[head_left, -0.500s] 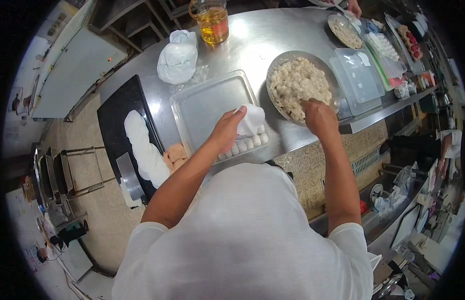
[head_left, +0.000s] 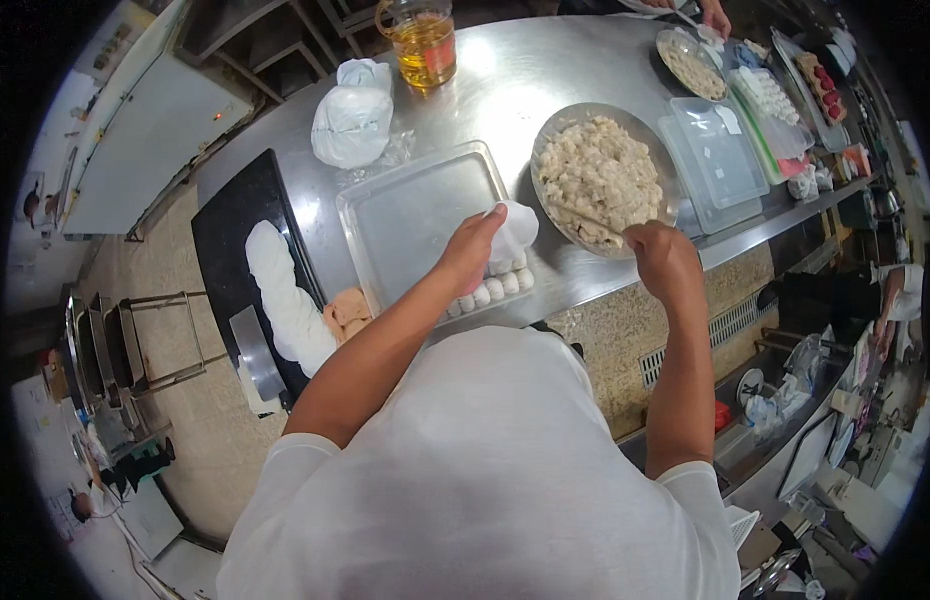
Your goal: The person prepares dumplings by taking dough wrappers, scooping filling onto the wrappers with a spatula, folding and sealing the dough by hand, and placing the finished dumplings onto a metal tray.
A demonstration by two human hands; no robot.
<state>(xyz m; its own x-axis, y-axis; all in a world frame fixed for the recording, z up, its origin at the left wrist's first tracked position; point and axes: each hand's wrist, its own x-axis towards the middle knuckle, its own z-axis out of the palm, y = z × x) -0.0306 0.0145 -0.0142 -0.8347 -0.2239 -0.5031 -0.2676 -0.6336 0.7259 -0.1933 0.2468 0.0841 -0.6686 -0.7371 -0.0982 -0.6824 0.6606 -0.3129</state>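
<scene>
My left hand (head_left: 473, 252) holds a thin white dough wrapper (head_left: 517, 236), thumb on top, above the near right corner of a clear shallow tray (head_left: 415, 205). A row of several round white dumplings (head_left: 497, 290) lies along the tray's near edge, partly hidden by that hand. My right hand (head_left: 667, 262) is closed on the end of a thin stick-like spreader (head_left: 593, 220). Its far part rests in a pale, chunky filling (head_left: 600, 170) inside a round metal bowl (head_left: 668, 165); the tip's shape is hard to make out.
On the left, a black board (head_left: 237, 215) bears a long white dough roll (head_left: 280, 295) and a cleaver (head_left: 255, 350). A white plastic bag (head_left: 353, 120) and an oil jug (head_left: 425, 50) stand behind. Clear lids (head_left: 720, 150) lie right of the bowl. Another person's hand (head_left: 717, 18) works at far right.
My right hand has drawn back toward me and slightly right, so more of the spreader shows. My left hand, with the wrapper, has shifted slightly right.
</scene>
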